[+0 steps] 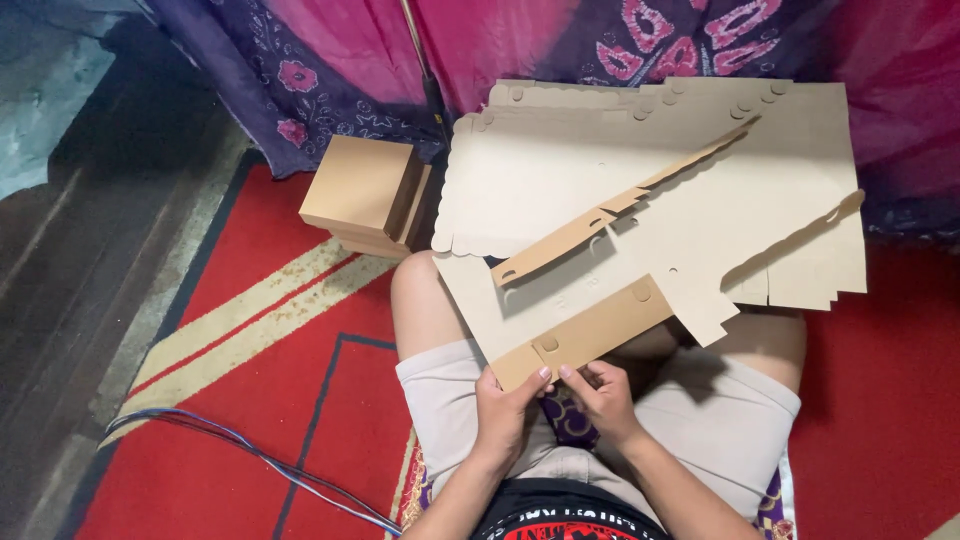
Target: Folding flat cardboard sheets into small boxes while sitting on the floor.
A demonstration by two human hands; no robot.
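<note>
Both hands, left hand [505,405] and right hand [600,395], pinch the tan flat carton [660,200] at its near flap; brown boxes [365,195] sit left of it.

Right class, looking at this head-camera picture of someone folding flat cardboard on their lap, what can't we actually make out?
- Head view: most fingers of the left hand and right hand curl under the cardboard sheet, hidden.
- The sheet's underside faces away.
- The stack of folded boxes: count unclear, partly behind the sheet.
- The blue cable runs off the bottom edge.
</note>
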